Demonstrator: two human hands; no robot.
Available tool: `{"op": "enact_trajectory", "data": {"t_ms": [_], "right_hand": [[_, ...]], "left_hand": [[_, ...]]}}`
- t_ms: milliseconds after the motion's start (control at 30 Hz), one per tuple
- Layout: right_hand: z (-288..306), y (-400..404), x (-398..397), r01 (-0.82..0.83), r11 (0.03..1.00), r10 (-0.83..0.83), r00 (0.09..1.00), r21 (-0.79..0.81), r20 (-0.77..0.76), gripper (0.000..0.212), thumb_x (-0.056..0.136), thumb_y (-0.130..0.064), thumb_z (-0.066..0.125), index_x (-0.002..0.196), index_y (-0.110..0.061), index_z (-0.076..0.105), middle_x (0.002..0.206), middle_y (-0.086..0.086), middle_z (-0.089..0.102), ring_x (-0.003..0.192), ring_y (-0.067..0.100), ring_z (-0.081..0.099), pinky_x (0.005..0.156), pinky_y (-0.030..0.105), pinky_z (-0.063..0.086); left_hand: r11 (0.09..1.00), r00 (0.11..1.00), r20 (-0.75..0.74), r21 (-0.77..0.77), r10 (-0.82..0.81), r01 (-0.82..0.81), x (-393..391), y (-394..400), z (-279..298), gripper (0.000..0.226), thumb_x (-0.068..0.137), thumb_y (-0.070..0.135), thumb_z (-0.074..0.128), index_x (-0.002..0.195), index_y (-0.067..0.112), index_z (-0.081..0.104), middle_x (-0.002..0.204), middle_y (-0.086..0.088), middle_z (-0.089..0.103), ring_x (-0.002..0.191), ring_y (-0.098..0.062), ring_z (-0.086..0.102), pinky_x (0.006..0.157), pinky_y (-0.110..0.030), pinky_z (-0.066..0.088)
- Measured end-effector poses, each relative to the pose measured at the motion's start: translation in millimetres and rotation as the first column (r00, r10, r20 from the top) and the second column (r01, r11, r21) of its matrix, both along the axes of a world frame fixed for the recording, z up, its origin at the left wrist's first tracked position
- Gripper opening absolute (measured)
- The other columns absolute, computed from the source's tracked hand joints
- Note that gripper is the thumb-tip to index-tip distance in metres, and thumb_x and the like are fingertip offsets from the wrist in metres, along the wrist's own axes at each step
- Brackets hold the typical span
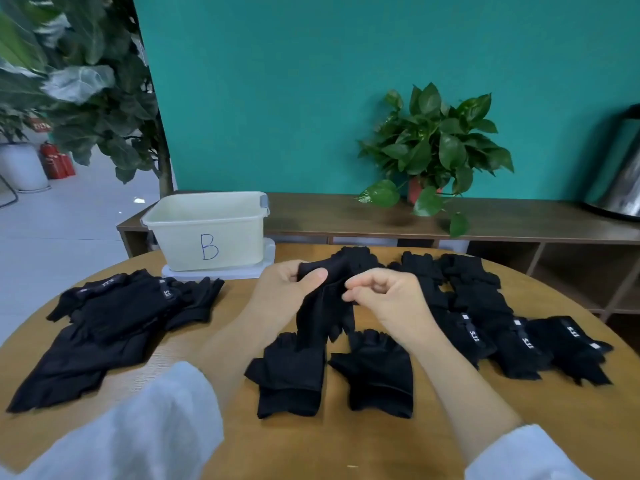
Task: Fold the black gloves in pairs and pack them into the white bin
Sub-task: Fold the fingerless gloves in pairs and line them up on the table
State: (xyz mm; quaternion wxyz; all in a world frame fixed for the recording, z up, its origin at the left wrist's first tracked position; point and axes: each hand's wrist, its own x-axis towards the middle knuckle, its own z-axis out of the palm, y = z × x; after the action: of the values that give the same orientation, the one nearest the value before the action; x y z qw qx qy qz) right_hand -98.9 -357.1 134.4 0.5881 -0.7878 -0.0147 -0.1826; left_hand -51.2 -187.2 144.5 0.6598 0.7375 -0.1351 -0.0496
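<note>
Two loose gloves [332, 372] at 6 o'clock on the surface [346, 445]; left hand [287, 289] and right hand [384, 292] fingers pinched on a raised glove [322, 306]; pairing underway; next: fold, carry to white bin [207, 230] at 11 o'clock.

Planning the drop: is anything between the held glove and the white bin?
Nothing visible. Both hands hold the glove just right of the bin, whose top is open.

Teal wall [311, 98], wooden shelf [502, 220]
</note>
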Motion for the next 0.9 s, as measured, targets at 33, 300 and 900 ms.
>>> {"op": "enact_trajectory", "data": {"t_ms": [33,300,900], "right_hand": [[0.7,-7.2,-0.3,0.063,0.998,-0.063,0.998,0.002,0.002,0.017,0.081,-0.002,0.073,0.088,-0.018,0.073,0.078,-0.003,0.073,0.077,0.006,0.068,0.073,0.022,0.051],[2.6,-35.8,-8.1,-0.158,0.984,0.170,0.969,0.080,-0.180,0.018,0.091,-0.009,0.065,0.103,0.004,0.068,0.100,0.021,0.071,0.084,0.015,0.068,0.073,0.021,0.056],[-9.3,-72.8,22.7,-0.047,0.986,0.064,0.993,0.161,-0.102,0.014,0.091,0.000,0.062,0.081,-0.007,0.068,0.076,0.002,0.074,0.072,0.013,0.070,0.064,0.022,0.053]], "left_hand": [[0.999,0.998,-0.038,-0.006,-0.047,0.046,2.4,0.8,1.1,0.010,0.094,0.014,0.064,0.092,0.017,0.073,0.091,-0.002,0.076,0.095,-0.024,0.071,0.087,-0.036,0.057],[0.932,0.924,-0.145,0.022,-0.354,0.361,9.4,-9.2,-2.2,0.017,0.094,0.012,0.062,0.107,0.010,0.071,0.106,-0.008,0.074,0.103,-0.021,0.069,0.092,-0.031,0.054],[0.976,0.986,0.041,0.152,-0.161,0.154,47.7,-52.8,-17.7,0.008,0.088,0.011,0.070,0.093,0.016,0.074,0.088,0.002,0.077,0.088,-0.015,0.072,0.086,-0.033,0.056]]}}
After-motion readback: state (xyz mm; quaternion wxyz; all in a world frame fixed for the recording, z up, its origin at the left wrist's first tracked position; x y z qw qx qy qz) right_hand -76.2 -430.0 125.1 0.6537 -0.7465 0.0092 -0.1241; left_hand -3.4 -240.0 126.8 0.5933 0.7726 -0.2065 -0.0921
